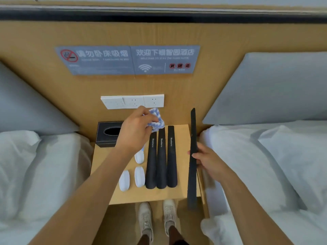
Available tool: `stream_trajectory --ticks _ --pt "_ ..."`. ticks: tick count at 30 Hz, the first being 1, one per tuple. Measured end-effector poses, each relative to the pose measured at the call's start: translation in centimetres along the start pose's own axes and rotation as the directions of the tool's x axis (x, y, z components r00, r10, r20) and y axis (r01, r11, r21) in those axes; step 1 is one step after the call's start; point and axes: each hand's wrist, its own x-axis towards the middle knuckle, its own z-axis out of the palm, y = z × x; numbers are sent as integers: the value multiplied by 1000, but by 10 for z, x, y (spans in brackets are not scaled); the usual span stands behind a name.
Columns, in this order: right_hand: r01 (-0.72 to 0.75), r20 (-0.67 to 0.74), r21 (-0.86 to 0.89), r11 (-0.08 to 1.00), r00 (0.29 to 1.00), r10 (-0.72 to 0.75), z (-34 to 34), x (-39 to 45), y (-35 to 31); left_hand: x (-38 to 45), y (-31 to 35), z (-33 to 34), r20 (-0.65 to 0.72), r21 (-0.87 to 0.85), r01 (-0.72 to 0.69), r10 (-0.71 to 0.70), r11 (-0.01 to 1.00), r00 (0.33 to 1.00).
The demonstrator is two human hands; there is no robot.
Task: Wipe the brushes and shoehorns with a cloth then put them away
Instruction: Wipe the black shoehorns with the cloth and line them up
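Right hand [206,160] grips a long black shoehorn [192,156] near its middle, fingers curled round it, holding it clear above the right edge of the surface [177,196]. Its long axis runs near to far, tip toward the headboard wall. Left hand [136,128] clutches a bunched blue-and-white cloth [156,120], raised over the far ends of three more shoehorns [161,160] lying side by side on the surface, parallel to the held one.

Cloth sits left of and beyond the held shoehorn's middle; judged next move: left hand crosses rightward to meet it.

White brushes [131,175] lie left of the shoehorns, partly under the left forearm. A black tissue box [108,134] stands at the far left corner. Beds flank both sides. Nothing visibly blocks the crossing path.
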Motion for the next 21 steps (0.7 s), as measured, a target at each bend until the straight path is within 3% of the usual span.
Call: stream_trajectory --ticks 5,10,15,21 --pt "-139 -77 -160 977 989 128 5 75 38 -10 -27 20 6 14 90 -90 996 996" --pt "-309 -252 -248 918 936 246 17 148 79 -26 -50 44 21 14 165 -165 986 986" --pt "-361 -331 -401 842 914 235 29 201 103 -45 -70 65 44 19 233 -233 972 971" --pt "-363 -405 -614 701 907 115 36 237 116 -56 -91 74 -1 7 236 -236 972 972"
